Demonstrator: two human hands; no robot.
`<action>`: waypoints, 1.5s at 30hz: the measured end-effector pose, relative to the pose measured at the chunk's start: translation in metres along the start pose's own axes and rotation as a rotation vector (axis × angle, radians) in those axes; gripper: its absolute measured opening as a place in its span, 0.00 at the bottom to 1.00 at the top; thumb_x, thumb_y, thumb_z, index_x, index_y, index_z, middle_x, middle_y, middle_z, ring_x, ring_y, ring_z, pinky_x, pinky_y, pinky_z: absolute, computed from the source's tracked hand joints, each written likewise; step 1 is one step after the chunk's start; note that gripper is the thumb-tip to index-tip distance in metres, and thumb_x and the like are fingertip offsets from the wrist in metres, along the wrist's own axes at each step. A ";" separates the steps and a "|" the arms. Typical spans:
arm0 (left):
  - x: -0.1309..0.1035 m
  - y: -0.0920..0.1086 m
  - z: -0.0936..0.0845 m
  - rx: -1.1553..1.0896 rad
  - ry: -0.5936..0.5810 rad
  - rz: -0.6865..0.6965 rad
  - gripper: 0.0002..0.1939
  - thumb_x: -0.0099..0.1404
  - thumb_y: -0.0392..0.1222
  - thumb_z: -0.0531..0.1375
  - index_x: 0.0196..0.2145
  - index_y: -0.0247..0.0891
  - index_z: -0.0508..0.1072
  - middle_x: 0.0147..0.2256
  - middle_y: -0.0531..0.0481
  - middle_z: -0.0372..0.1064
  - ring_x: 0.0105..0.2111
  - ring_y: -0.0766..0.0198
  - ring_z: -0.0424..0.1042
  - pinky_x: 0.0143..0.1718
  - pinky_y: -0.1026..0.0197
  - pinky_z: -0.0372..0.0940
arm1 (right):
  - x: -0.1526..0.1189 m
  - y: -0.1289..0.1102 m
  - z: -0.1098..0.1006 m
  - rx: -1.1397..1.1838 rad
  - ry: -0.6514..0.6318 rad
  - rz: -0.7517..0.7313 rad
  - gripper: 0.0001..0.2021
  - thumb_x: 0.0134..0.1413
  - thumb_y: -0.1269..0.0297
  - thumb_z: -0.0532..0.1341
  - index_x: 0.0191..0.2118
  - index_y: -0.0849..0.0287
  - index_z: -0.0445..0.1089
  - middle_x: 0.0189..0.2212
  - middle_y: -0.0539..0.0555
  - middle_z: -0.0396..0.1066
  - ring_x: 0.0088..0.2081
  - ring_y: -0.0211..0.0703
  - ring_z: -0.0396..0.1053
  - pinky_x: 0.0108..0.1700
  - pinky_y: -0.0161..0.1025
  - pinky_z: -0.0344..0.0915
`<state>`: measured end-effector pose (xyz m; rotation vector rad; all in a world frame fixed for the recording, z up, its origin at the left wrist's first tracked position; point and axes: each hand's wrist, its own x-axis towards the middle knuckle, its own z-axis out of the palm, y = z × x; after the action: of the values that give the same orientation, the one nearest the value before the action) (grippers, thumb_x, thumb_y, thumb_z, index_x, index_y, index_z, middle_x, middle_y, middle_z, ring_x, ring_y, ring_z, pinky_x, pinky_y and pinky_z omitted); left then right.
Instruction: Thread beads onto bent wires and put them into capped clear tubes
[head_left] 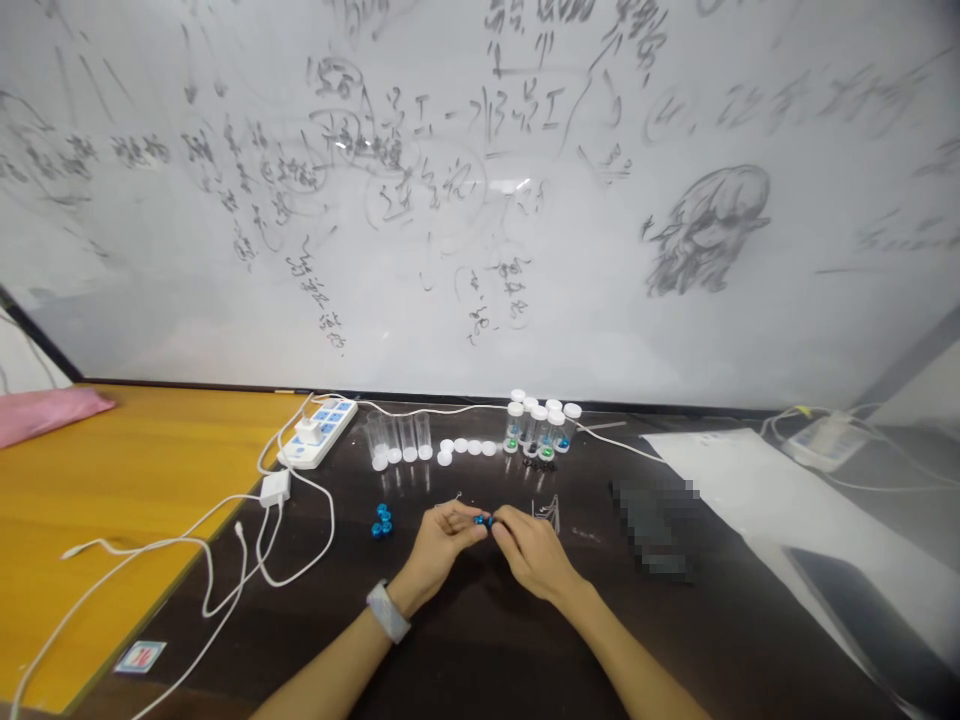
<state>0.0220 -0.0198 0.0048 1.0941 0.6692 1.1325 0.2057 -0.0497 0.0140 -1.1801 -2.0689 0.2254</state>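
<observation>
Right now my left hand (pixel 442 545) pinches a small blue metallic piece (pixel 478 520) between thumb and fingertips, and my right hand (pixel 534 553) meets it from the other side, thumb and forefinger pinching its near end. It sits above the dark tabletop (pixel 480 650), right between my two hands; whether it is one part or two, I can't tell at this size. More blue metallic pieces (pixel 382 520) lie bunched to the left of my left hand.

Farther back stand four clear tubes (pixel 409 435) in a row, each see-through down to a white disc at its lower end. Just right of them, five loose white caps (pixel 474 447) lie close together. Beyond my right hand is a cluster of white-capped clear vials (pixel 539 430): some hold green bits low down, some blue, and one something dark. Small black parts (pixel 538 465) lie just in front of that cluster, and thin L-shaped metal keys (pixel 553 512) lie nearer, just beyond my right hand.
</observation>
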 end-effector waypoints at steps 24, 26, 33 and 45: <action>0.000 0.000 0.001 -0.018 0.000 -0.018 0.13 0.51 0.38 0.75 0.35 0.36 0.79 0.38 0.44 0.81 0.38 0.59 0.78 0.44 0.58 0.70 | 0.001 0.000 0.004 -0.038 0.033 -0.016 0.16 0.72 0.65 0.46 0.32 0.55 0.63 0.28 0.51 0.69 0.31 0.42 0.69 0.34 0.37 0.62; 0.000 0.001 0.001 -0.017 0.003 -0.017 0.14 0.51 0.38 0.75 0.35 0.36 0.79 0.38 0.44 0.81 0.38 0.59 0.78 0.44 0.58 0.70 | 0.001 -0.001 0.001 -0.023 0.031 0.001 0.13 0.71 0.63 0.49 0.35 0.55 0.64 0.28 0.51 0.69 0.31 0.42 0.69 0.33 0.37 0.61; 0.000 0.003 0.002 -0.041 0.001 -0.017 0.14 0.51 0.39 0.75 0.35 0.36 0.80 0.37 0.45 0.81 0.37 0.59 0.78 0.44 0.58 0.70 | 0.001 -0.003 -0.002 -0.038 0.016 -0.017 0.09 0.71 0.63 0.50 0.39 0.55 0.65 0.33 0.53 0.71 0.35 0.44 0.71 0.36 0.38 0.62; -0.001 0.003 0.001 -0.055 -0.013 -0.010 0.12 0.52 0.37 0.74 0.35 0.36 0.79 0.36 0.46 0.81 0.36 0.61 0.78 0.43 0.60 0.69 | 0.001 -0.004 -0.004 -0.045 0.014 -0.028 0.07 0.70 0.63 0.51 0.43 0.55 0.64 0.35 0.53 0.72 0.37 0.45 0.71 0.38 0.38 0.62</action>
<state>0.0219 -0.0206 0.0075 1.0493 0.6288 1.1281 0.2056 -0.0520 0.0194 -1.1754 -2.0862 0.1579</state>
